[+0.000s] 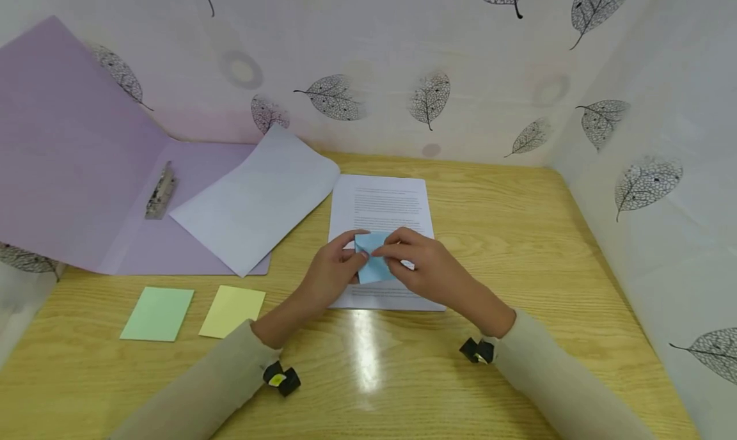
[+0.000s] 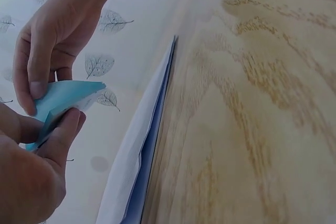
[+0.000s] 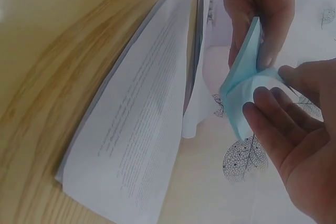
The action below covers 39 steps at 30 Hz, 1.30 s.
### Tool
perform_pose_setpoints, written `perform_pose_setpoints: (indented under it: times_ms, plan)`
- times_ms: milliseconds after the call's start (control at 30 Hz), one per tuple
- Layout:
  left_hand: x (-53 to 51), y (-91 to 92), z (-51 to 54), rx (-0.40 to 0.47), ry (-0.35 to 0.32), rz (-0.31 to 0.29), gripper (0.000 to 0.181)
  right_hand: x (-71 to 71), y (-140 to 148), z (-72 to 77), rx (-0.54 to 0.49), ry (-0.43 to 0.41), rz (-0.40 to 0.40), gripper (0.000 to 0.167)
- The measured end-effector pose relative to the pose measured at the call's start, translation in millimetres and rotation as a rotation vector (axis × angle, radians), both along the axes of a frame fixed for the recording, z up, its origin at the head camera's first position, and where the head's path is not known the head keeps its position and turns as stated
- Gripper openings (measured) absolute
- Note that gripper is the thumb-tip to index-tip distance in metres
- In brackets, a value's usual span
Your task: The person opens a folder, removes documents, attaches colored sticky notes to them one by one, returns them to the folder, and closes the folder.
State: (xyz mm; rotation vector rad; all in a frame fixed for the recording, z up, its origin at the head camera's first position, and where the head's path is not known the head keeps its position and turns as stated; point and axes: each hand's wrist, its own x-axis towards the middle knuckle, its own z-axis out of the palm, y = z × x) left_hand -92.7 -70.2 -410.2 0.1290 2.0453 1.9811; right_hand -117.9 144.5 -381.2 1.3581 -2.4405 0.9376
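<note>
A light blue sticky note pad point(image 1: 373, 275) is held above a stack of printed paper point(image 1: 384, 203) at mid-table. My left hand point(image 1: 329, 268) grips the pad at its left side, thumb on top. At the pad's right side, my right hand point(image 1: 423, 261) pinches the edge of the top sticky note point(image 3: 257, 85). In the right wrist view that note curves up from the pad while part of it still meets the pad. The left wrist view shows the pad point(image 2: 63, 95) between both hands, partly hidden by fingers.
An open purple folder point(image 1: 129, 248) with a metal clip point(image 1: 161, 192) lies at the left, its cover raised. White paper point(image 1: 261, 200) lies askew across it. Nearer me are a green sticky note pad point(image 1: 157, 314) and a yellow one point(image 1: 232, 311). Leaf-patterned cloth point(image 1: 380, 43) borders the table.
</note>
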Motion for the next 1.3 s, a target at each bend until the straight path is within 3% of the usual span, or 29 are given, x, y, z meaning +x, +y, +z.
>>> perform_pose_setpoints:
  times_ms: [167, 333, 500, 667, 1067, 1300]
  plan:
    - [0.8, 1.6, 1.4, -0.025, -0.009, 0.002, 0.037, -1.4, -1.5, -1.2, 0.024, 0.022, 0.022, 0.021]
    - [-0.3, 0.1, 0.3, -0.016, -0.039, 0.006, 0.037, 0.7, -1.6, 0.5, 0.032, 0.063, -0.006, 0.021]
    - [-3.7, 0.1, -2.6, 0.046, -0.12, 0.029, 0.041, 2.1, 0.9, 2.4, 0.033, 0.066, -0.05, 0.024]
    - [-6.0, -1.4, -3.9, 0.065, -0.182, 0.075, 0.041, 1.8, 4.2, 7.0, 0.027, 0.014, -0.108, 0.025]
    - [-6.5, -7.5, -2.0, 0.122, -0.184, 0.099, 0.035, 0.0, 18.3, 9.4, -0.05, -0.07, -0.189, 0.024]
    - [-6.7, -15.7, -1.8, 0.162, -0.176, 0.111, 0.037, -0.8, 26.3, 11.4, -0.142, -0.175, -0.22, 0.024]
